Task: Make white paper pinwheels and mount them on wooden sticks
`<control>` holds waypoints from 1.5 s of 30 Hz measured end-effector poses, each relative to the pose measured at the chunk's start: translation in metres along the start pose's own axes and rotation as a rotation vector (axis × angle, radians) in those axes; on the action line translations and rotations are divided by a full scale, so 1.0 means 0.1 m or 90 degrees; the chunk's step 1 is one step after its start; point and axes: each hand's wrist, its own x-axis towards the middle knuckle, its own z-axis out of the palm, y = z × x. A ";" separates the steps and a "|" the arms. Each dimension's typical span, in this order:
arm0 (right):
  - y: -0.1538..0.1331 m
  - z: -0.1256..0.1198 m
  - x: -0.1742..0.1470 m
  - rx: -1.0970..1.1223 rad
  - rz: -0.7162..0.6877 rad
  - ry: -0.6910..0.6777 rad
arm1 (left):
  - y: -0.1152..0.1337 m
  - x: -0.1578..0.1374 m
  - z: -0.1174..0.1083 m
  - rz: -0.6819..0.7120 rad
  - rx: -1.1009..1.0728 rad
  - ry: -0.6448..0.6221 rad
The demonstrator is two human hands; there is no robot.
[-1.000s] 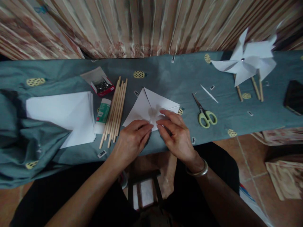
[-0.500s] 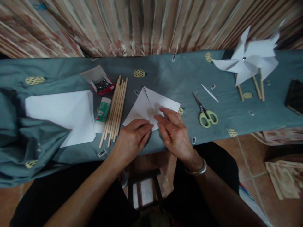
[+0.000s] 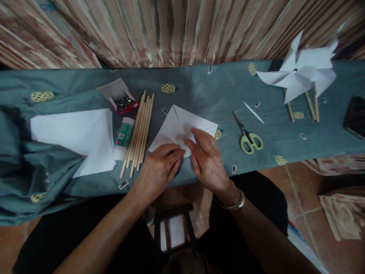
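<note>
A white sheet of paper (image 3: 170, 131) with cut lines running in from its corners lies turned like a diamond at the middle of the table. My left hand (image 3: 160, 164) is closed at its near corner, thumb and fingers pressed together on the paper; the fingertips partly hide that corner. Over the right part of the sheet, my right hand (image 3: 209, 161) has its fingers stretched and apart, with the tips touching or just above the paper. Green-handled scissors (image 3: 246, 137) lie to the right, blades pointing away. Left of the sheet are several wooden sticks (image 3: 139, 133).
A glue stick (image 3: 124, 137) and an opened box of metal pins (image 3: 123, 103) sit beside the sticks. Stacked white paper (image 3: 74, 137) is at left, partly under bunched cloth. A paper strip (image 3: 253, 112) and finished pinwheels (image 3: 296, 76) lie right, near a dark object (image 3: 355, 117).
My right hand has shifted slightly left over the paper, covering the cut there. My left hand stays nearly still at the near corner.
</note>
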 end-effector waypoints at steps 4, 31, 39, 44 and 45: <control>-0.02 0.04 -0.06 -0.002 0.000 -0.005 | 0.02 -0.02 0.01 -0.020 0.011 -0.007; 0.37 -0.22 0.27 0.025 0.110 0.043 | 0.00 -0.02 0.02 0.018 0.052 -0.027; 0.54 -0.44 0.10 0.124 0.244 0.031 | -0.15 0.03 -0.12 0.066 0.126 -0.030; 0.49 -0.48 -0.07 0.169 0.311 -0.005 | -0.16 0.09 -0.18 0.058 0.170 -0.004; 0.46 -0.49 -0.09 0.159 0.316 -0.002 | -0.12 0.09 -0.18 0.064 0.169 0.010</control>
